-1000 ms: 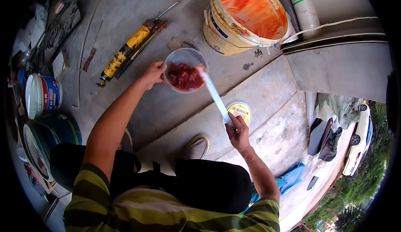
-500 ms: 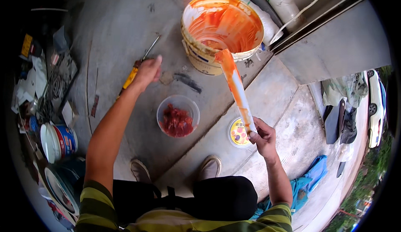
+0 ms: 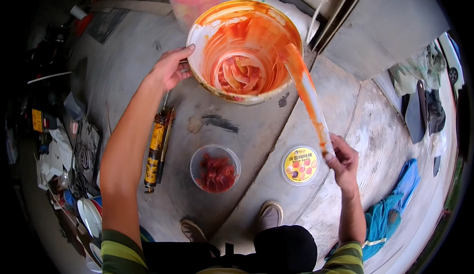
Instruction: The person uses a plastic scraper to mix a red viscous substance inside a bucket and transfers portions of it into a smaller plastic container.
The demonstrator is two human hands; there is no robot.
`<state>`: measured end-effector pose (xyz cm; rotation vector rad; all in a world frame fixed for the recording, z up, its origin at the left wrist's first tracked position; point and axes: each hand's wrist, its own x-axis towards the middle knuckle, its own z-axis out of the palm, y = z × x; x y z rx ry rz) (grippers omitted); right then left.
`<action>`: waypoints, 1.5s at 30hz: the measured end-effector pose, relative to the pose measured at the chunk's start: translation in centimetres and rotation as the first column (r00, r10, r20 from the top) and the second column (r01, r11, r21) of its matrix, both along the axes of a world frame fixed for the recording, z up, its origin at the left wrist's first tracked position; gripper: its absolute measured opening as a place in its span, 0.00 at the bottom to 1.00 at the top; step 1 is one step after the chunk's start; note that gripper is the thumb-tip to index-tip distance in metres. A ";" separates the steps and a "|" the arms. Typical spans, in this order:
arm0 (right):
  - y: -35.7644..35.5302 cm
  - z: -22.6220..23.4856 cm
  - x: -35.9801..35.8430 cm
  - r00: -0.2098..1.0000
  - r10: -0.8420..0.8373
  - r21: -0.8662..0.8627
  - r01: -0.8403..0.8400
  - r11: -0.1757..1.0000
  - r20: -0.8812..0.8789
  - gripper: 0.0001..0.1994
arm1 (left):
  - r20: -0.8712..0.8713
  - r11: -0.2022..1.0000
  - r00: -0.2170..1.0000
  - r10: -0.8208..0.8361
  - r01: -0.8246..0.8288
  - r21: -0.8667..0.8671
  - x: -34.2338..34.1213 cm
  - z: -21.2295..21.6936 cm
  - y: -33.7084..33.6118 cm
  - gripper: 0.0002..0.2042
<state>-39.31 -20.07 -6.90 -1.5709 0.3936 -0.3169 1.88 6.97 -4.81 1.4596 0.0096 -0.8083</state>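
My left hand [image 3: 173, 68] is closed on the left rim of a large bucket [image 3: 196, 42], thumb over the edge and fingers outside. Orange-red grease [image 3: 242, 74] smears the bucket's inner wall and lies at its bottom. Between the thumb and fingers of my right hand [image 3: 344, 163] is the lower end of a long white flat stick [image 3: 311, 96], coated in orange grease. The stick's far end rests at or overlaps the bucket's right rim. A clear round tub [image 3: 237, 168] nearer me holds dark red grease [image 3: 216, 173]. Right of it lies a round lid [image 3: 300, 165] with a yellow label.
A yellow and black grease gun [image 3: 157, 148] lies on the concrete floor below my left wrist. Behind the bucket stand a clear bucket with pink-red contents [image 3: 197, 2] and long rolls [image 3: 281, 7]. Clutter lines the left side; blue-green cloth [image 3: 382, 222] lies at right.
My left hand has moved from beside the grease gun to the bucket's rim. The bucket now tilts more toward me, showing its bottom. My right hand still holds the stick.
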 end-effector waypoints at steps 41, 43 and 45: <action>1.7 -6.8 16.8 0.939 -0.055 -0.624 -0.181 0.760 -0.339 0.15 | 0.454 0.905 0.786 -0.419 0.405 0.133 -10.7 3.6 -6.0 0.25; 1.4 -5.5 16.1 0.936 -0.120 -0.670 -0.142 0.728 -0.330 0.22 | 0.469 0.895 0.768 -0.436 0.426 0.134 -10.7 3.5 -5.8 0.26; 1.2 -4.0 15.6 0.937 -0.172 -0.741 -0.120 0.660 -0.305 0.24 | 0.488 0.885 0.747 -0.451 0.447 0.132 -11.1 3.5 -5.9 0.26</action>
